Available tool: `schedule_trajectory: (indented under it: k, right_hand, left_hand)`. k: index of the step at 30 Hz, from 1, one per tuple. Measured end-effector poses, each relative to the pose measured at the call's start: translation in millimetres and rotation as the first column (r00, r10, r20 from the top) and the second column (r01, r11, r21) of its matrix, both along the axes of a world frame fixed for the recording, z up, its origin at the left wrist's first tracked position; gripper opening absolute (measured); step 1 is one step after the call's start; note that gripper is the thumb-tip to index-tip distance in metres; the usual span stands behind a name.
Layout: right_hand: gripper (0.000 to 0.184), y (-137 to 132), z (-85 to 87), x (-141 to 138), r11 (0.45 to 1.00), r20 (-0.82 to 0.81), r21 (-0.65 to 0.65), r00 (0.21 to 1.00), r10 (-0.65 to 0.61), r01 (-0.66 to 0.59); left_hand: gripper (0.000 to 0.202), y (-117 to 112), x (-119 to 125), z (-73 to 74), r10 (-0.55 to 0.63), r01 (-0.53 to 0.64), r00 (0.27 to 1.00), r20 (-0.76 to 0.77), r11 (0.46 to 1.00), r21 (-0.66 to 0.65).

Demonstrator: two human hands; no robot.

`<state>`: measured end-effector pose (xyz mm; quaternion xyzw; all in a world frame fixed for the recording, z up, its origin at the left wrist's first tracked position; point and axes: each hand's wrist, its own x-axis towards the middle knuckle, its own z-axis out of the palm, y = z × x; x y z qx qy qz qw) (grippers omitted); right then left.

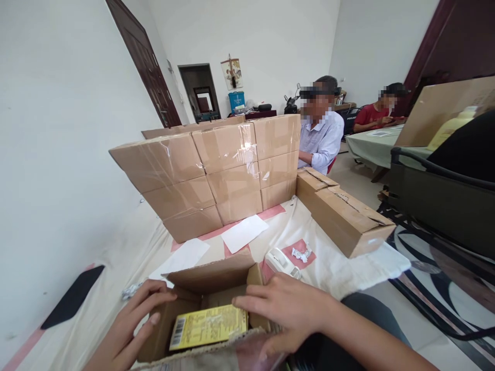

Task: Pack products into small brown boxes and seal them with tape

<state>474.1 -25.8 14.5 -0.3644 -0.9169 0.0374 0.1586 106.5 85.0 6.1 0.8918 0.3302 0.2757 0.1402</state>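
Box (209, 275), open, between my hands: light, thin card (walls would likely buckle), best held low. Left hand (127, 330) clasped its wall; right hand (290, 306) lay spread, fingertips on the packet (209, 327).

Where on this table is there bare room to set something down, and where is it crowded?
Free: the cloth between the stacked boxes and the black slab; and the strip between the long carton and the table edge. Crowded: around the open box, with left hand, right hand, papers and white device.
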Motion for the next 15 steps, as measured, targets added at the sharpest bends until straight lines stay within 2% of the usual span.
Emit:
schedule_trajectory:
  k: [2, 4, 8, 11, 15]
  right_hand:
    - [0.087, -2.5, 1.9, -2.9, 1.0, -0.003, -0.013, 1.0, -0.014, 0.014]
    - [0.088, -4.7, 3.7, -6.4, 0.999, 0.026, -0.031, 0.999, -0.026, 0.026]
    - [0.064, -8.3, 10.1, -14.4, 0.985, 0.142, -0.082, 0.98, -0.14, 0.152]
    - [0.059, -9.9, 14.8, -19.9, 0.96, 0.206, -0.106, 0.95, -0.233, 0.259]
    - [0.057, -14.6, 15.4, -25.5, 0.962, 0.231, -0.132, 0.951, -0.205, 0.239]
  left_hand:
    - [0.032, -0.9, 0.5, 1.3, 0.008, -0.008, 1.0, 0.0, 1.0, -0.015]
    - [0.033, -2.2, 1.7, 1.9, 0.012, -0.012, 1.0, 0.001, 1.0, -0.022]
    - [0.032, -6.6, 9.9, 3.1, -0.011, 0.011, 1.0, -0.009, 1.0, -0.016]
    - [0.033, -10.3, 22.2, 5.2, -0.054, 0.055, 0.998, -0.041, 0.998, 0.011]
    - [0.033, -13.7, 36.7, 7.3, -0.104, 0.108, 0.99, -0.101, 0.993, 0.041]
